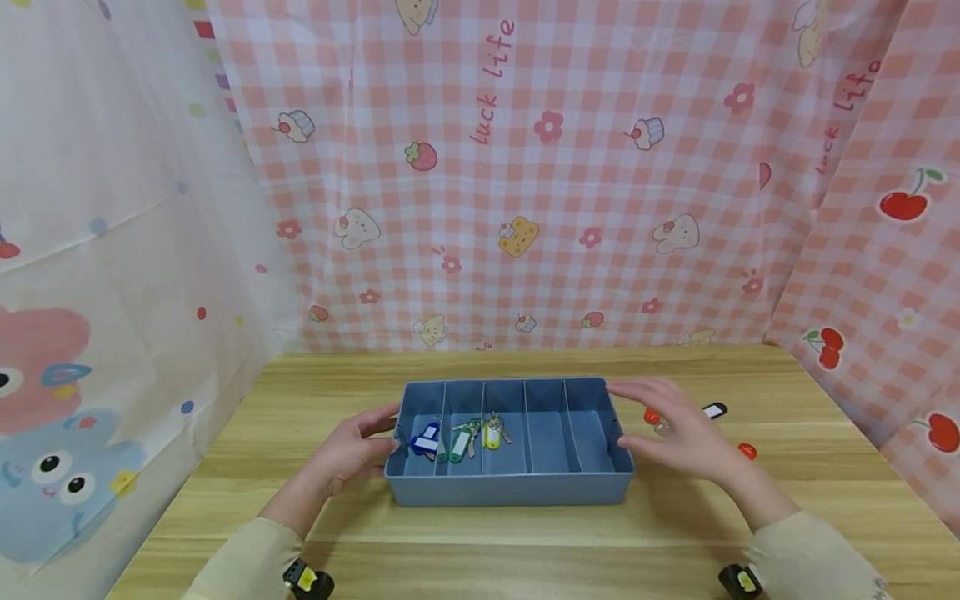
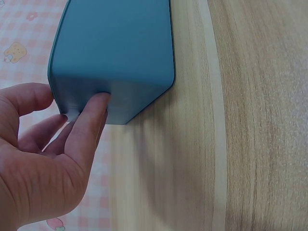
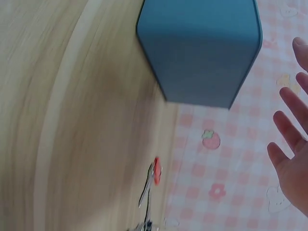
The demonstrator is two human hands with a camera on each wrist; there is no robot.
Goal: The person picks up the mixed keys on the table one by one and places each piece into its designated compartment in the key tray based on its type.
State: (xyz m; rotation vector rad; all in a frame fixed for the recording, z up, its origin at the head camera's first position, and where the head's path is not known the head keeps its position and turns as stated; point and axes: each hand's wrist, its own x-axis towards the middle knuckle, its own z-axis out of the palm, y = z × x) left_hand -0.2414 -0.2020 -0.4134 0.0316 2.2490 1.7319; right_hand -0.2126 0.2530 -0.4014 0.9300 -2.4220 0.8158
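A blue-grey box (image 1: 510, 490) with five compartments stands on the table. From the left, the first three hold keys with blue tags (image 1: 426, 438), green tags (image 1: 462, 442) and a yellow tag (image 1: 492, 433); the two right ones show bare bottoms. My left hand (image 1: 352, 450) touches the box's left end, its thumb (image 2: 89, 120) against the end wall (image 2: 120, 98). At the right end, my right hand (image 1: 678, 433) is held with thumb and fingers spread; the right wrist view shows its fingers (image 3: 288, 122) apart from the box (image 3: 197, 62).
Right of the box, partly behind my right hand, a red tag (image 1: 651, 415) with keys lies on the wooden table (image 1: 540, 558). Farther right are a black-rimmed tag (image 1: 715, 410) and another red item (image 1: 747, 451). Patterned cloth (image 1: 525, 183) hangs behind and at both sides.
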